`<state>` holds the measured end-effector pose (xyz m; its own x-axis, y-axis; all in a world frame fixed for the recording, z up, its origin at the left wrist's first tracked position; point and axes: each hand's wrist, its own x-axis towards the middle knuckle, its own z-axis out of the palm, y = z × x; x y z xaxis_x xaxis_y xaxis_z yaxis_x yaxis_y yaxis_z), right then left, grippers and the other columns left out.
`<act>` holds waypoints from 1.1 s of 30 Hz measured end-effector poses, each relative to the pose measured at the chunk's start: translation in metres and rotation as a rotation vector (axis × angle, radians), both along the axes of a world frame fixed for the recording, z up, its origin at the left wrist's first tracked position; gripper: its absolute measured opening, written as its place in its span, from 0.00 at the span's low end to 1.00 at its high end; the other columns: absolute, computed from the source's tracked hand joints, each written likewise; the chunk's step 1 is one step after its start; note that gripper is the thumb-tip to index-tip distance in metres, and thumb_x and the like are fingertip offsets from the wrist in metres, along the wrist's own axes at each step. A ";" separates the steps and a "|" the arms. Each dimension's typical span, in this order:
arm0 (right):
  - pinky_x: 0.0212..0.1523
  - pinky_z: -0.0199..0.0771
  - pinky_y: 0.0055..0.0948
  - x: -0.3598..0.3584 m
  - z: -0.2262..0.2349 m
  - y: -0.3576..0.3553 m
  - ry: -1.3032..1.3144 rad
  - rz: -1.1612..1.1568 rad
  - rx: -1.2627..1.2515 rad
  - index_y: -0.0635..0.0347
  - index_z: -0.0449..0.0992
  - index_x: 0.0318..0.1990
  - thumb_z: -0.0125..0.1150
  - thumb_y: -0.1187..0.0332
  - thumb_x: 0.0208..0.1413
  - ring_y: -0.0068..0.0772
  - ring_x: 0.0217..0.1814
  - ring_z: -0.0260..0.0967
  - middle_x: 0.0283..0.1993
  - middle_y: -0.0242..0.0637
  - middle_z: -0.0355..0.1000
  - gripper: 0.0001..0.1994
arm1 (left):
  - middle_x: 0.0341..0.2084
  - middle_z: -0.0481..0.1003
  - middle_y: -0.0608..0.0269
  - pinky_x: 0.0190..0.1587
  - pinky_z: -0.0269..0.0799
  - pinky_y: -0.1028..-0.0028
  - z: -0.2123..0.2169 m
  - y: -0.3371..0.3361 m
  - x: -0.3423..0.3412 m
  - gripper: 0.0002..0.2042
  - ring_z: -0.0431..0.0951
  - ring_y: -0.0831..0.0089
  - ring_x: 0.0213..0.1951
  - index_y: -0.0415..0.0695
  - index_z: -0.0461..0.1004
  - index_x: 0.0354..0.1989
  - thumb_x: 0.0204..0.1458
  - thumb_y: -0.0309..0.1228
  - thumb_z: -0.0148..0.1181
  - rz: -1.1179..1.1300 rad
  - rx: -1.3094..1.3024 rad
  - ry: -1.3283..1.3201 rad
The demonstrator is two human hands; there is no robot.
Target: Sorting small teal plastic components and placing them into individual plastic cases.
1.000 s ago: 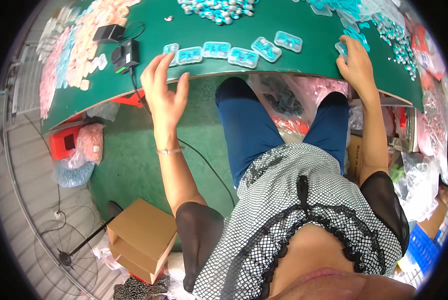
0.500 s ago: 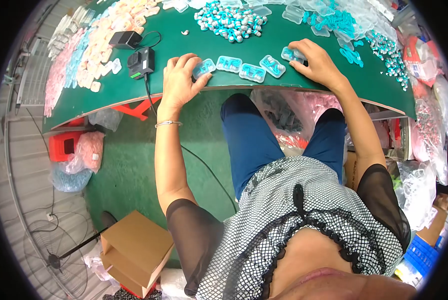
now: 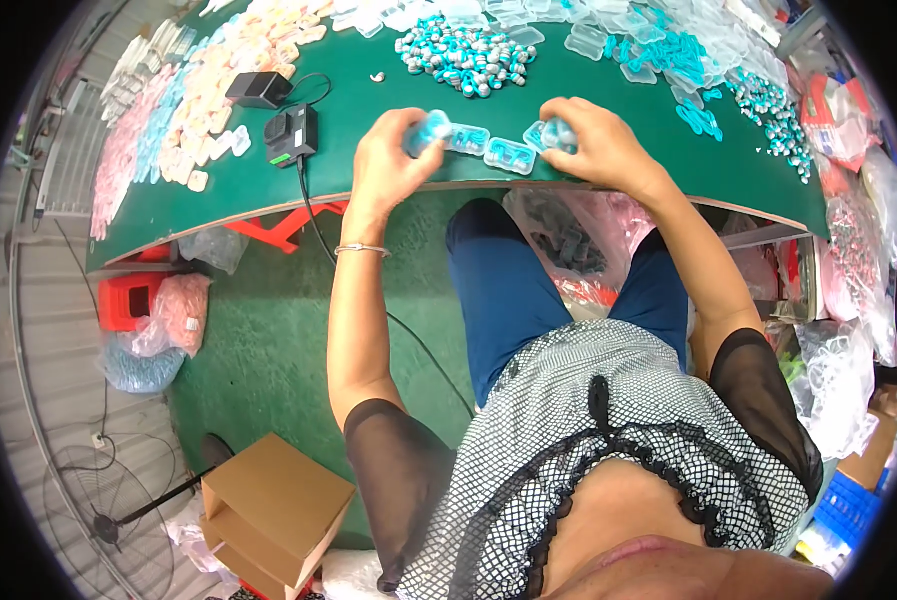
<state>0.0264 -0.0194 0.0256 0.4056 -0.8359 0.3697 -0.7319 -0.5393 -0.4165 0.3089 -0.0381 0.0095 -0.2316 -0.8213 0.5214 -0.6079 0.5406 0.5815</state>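
Small clear plastic cases with bright blue pieces inside lie in a row near the table's front edge. My left hand (image 3: 393,168) is closed on the leftmost clear case (image 3: 427,132), which is tilted and blurred by motion. Right beside it lies another clear case (image 3: 469,140), and then a third clear case (image 3: 510,155). At the right end my right hand (image 3: 609,148) grips a clear case (image 3: 560,136) between thumb and fingers. That one overlaps or touches a neighbouring clear case (image 3: 535,138), partly hidden behind it.
Beyond the row sits a pile of blue-and-grey small parts (image 3: 466,58). Blue clips (image 3: 659,50) and empty clear cases lie at the far right, peach pieces (image 3: 209,110) at the left. A black boxy device (image 3: 291,133) with a cable stands left of my left hand.
Both hands have moved inward along the row. The left case has gone from lying flat to tilted, and the right case has come up against its neighbour.
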 end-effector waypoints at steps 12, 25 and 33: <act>0.38 0.72 0.42 0.009 0.003 -0.019 0.279 -0.063 0.069 0.57 0.72 0.43 0.63 0.64 0.36 0.47 0.40 0.72 0.35 0.44 0.74 0.21 | 0.37 0.75 0.52 0.44 0.71 0.63 0.032 -0.010 -0.027 0.25 0.76 0.56 0.41 0.47 0.74 0.48 0.35 0.34 0.65 -0.172 0.216 -0.491; 0.38 0.71 0.43 0.042 0.023 -0.004 0.259 0.059 0.092 0.55 0.70 0.47 0.68 0.65 0.35 0.47 0.41 0.72 0.37 0.44 0.74 0.26 | 0.30 0.77 0.63 0.28 0.71 0.76 -0.005 0.068 -0.033 0.19 0.78 0.72 0.32 0.37 0.73 0.41 0.40 0.32 0.67 -0.010 0.673 0.606; 0.36 0.71 0.43 0.046 0.041 -0.013 0.357 0.309 0.183 0.55 0.73 0.44 0.67 0.69 0.32 0.49 0.37 0.73 0.32 0.45 0.74 0.24 | 0.52 0.70 0.52 0.42 0.76 0.68 -0.056 0.110 -0.084 0.27 0.75 0.58 0.48 0.40 0.62 0.55 0.47 0.31 0.63 -0.288 0.962 1.560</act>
<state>0.0719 -0.0328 0.0667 0.7185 -0.6952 0.0212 -0.6638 -0.6945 -0.2775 0.2251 0.0714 -0.0465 -0.2287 -0.9547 -0.1907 0.7532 -0.2976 0.5866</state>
